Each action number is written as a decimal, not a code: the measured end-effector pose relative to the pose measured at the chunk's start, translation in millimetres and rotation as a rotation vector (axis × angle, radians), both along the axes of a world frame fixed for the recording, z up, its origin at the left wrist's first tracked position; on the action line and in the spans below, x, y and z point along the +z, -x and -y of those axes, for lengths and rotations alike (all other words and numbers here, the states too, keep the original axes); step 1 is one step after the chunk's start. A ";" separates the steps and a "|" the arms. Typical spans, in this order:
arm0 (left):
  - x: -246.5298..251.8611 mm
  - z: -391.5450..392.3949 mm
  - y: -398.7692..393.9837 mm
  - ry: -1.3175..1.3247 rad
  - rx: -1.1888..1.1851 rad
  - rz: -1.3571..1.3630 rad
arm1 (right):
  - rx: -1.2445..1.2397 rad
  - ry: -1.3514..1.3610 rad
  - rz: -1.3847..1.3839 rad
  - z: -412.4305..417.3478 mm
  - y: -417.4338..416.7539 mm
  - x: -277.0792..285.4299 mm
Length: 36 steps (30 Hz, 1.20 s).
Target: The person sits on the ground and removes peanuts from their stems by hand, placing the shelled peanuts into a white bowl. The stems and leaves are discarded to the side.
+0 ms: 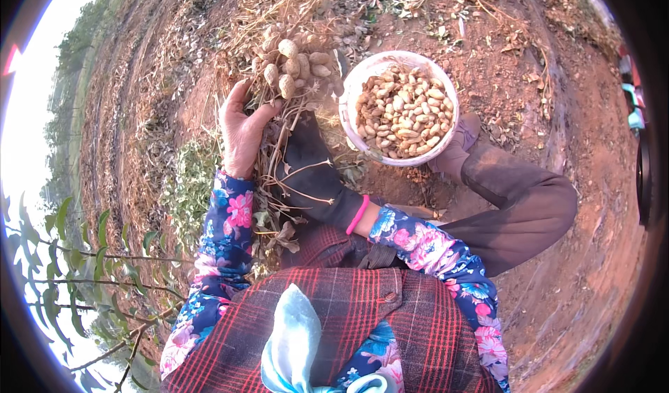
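Observation:
My bare left hand [243,129] grips a dried peanut plant, its thumb across the stems [279,137] and its fingertips partly hidden behind the bunch. A cluster of peanut pods [292,68] hangs together just beyond that thumb. My right hand [313,168] wears a black glove with a pink band at the wrist. It lies against the same plant, with thin stems crossing over it; its fingers are hidden, so their grip is unclear. Beyond and right of it stands a white bucket [400,160] with loose peanuts [405,113] in it.
Dry peanut vines [298,1] are heaped past the pods. Green leaves [193,178] lie left of my left arm. Leafy branches [104,283] reach in at lower left. My bent leg [517,210] and shoe [468,129] are close beside the bucket, on reddish soil [590,267].

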<state>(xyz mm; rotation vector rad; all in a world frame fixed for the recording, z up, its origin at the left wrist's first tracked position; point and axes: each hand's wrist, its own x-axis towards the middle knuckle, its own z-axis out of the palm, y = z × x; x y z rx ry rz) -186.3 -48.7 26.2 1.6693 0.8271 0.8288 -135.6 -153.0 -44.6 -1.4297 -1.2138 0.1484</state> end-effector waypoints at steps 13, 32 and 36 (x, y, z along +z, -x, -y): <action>-11.9 -1.5 -2.4 -0.223 0.067 -0.120 | 0.107 0.012 0.122 10.7 -5.7 4.5; -7.9 16.0 -14.4 -0.536 0.124 -0.280 | -0.030 0.220 0.102 76.5 -111.0 29.4; -19.2 7.3 -6.5 -0.408 0.091 -0.180 | -0.271 0.308 0.236 69.9 -139.6 20.7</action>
